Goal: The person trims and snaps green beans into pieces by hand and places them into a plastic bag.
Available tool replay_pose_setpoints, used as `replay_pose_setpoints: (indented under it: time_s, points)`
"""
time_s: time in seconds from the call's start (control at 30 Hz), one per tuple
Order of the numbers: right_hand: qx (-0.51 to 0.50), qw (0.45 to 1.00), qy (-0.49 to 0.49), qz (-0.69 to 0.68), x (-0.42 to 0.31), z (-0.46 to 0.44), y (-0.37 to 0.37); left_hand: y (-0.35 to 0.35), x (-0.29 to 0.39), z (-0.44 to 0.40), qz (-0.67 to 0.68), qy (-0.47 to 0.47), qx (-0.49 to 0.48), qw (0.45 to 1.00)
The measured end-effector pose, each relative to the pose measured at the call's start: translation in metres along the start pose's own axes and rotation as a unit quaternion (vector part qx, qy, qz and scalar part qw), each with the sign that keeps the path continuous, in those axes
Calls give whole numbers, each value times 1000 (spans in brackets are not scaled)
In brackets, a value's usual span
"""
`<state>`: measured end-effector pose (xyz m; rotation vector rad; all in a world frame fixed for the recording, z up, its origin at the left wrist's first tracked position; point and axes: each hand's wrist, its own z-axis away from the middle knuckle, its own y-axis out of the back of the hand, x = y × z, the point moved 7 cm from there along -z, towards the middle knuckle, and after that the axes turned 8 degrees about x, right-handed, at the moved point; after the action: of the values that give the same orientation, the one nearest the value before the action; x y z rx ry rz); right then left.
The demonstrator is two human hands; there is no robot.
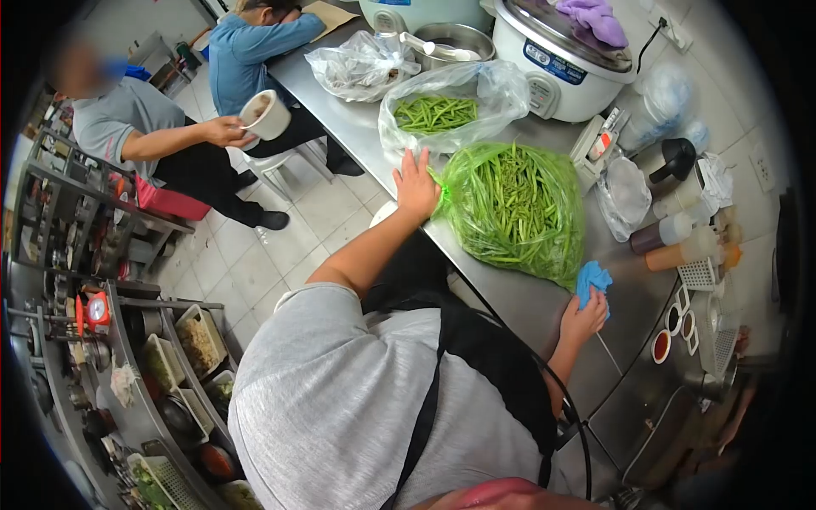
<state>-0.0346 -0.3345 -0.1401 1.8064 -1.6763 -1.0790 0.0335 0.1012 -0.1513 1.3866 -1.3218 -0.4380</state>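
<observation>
A large green plastic bag full of long green beans lies on the steel counter, knotted at its left end. Beside that knot is my left hand, its fingers stretched out towards a clear plastic bag. In the clear bag sit cut green beans. My right hand is closed around a crumpled blue cloth, close to the lower right end of the green bag.
A rice cooker, a metal pot and another plastic bag stand along the counter. Sauce bottles line the wall side. To the left, one person holds a white tub; another sits at the counter. Shelves with food trays stand behind.
</observation>
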Motion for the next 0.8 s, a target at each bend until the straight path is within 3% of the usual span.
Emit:
replay_pose_setpoints:
  time_s: [0.33, 0.43, 0.53, 0.67, 0.73, 0.8]
  points:
    - [10, 1000, 7, -12, -3, 9, 9, 9, -4, 3, 67, 5, 41, 997]
    - [6, 1000, 13, 4, -6, 8, 10, 11, -32, -3, 210, 27, 147, 966]
    - [-11, 1000, -6, 19, -8, 7, 10, 22, -80, -13, 295, 109, 215, 925]
    - [10, 999, -28, 17, -9, 9, 11, 53, -154, -42, 358, 282, 211, 865]
    - [-24, 997, -47, 60, -7, 10, 9, 37, -197, -69, 374, 351, 119, 850]
    - [-43, 992, -70, 91, 1, 16, 6, 51, -192, -84, 403, 385, 40, 829]
